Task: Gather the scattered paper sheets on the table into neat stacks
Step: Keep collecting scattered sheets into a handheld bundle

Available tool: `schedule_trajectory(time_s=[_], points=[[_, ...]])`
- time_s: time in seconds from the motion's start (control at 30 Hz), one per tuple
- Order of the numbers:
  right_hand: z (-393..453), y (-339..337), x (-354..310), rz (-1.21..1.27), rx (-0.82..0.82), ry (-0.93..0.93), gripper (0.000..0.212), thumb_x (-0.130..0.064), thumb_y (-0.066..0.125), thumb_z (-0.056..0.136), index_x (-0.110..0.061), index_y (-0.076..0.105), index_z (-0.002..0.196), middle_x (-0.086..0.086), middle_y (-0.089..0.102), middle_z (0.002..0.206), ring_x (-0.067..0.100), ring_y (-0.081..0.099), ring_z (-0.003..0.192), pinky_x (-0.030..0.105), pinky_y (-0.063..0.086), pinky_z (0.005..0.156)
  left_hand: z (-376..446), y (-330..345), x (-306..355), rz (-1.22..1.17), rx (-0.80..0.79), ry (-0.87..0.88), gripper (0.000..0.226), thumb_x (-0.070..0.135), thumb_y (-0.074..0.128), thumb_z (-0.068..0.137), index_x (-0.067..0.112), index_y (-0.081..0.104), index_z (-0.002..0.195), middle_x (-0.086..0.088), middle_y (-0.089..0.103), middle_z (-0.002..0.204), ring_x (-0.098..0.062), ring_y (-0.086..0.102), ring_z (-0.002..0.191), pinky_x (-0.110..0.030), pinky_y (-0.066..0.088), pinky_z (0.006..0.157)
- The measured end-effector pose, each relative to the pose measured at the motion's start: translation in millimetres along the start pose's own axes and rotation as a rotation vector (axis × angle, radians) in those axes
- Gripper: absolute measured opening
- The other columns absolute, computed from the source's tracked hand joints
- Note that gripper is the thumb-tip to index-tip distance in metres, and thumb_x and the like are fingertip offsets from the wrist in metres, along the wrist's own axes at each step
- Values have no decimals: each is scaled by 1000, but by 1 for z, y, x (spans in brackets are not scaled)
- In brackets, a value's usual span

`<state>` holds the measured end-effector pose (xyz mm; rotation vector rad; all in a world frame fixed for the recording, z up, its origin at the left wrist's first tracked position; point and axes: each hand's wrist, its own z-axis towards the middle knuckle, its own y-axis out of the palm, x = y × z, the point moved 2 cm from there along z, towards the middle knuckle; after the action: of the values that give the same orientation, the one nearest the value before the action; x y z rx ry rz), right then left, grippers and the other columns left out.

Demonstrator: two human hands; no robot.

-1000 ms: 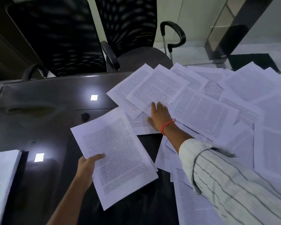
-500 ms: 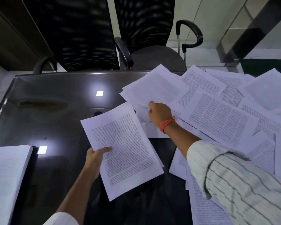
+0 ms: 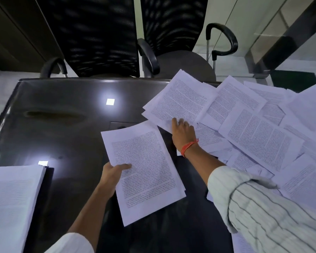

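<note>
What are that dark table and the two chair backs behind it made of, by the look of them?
Table: probably polished laminate or lacquered wood, perhaps glass-topped; its dark surface mirrors the ceiling lights sharply. Chair backs: black mesh fabric, judging by the fine see-through weave with light shimmering across it.

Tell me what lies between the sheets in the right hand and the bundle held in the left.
Nothing visible: only bare dark table separates the lifted sheets in the right hand from the bundle the left hand holds.

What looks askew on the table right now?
Loose sheets sprawl overlapping at mixed angles across the table's right side, some past its far edge. The finished stack at left is squared.
</note>
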<state>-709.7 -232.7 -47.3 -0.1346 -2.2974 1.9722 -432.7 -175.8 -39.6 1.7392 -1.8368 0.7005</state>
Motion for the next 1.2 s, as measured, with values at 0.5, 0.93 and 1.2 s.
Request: schedule_trajectory(time_s=[0.5, 0.93, 1.2], points=[[-16, -41, -17, 833, 229, 364, 27, -2, 65, 82, -5, 65, 108, 13, 70, 110, 30, 67, 96, 35, 58, 77, 6, -18, 3, 10, -131, -29, 27, 0, 73, 84, 5, 70, 111, -10, 76, 107, -34, 73, 97, -57, 55, 92], [-108, -32, -140, 1346, 35, 315, 11, -14, 70, 85, -10, 71, 96, 2, 73, 90, 17, 69, 82, 29, 59, 66, -15, -34, -2, 92, -64, -149, 17, 8, 56, 94, 2, 66, 82, -7, 68, 68, -20, 63, 56, -26, 50, 53], [-126, -29, -96, 438, 121, -306, 32, -2, 54, 91, -13, 59, 121, 6, 70, 97, 27, 67, 83, 41, 60, 65, -23, -41, -6, -137, -74, -86, 53, 62, 45, 97, 16, 71, 99, -16, 73, 107, -25, 73, 82, -39, 56, 74]])
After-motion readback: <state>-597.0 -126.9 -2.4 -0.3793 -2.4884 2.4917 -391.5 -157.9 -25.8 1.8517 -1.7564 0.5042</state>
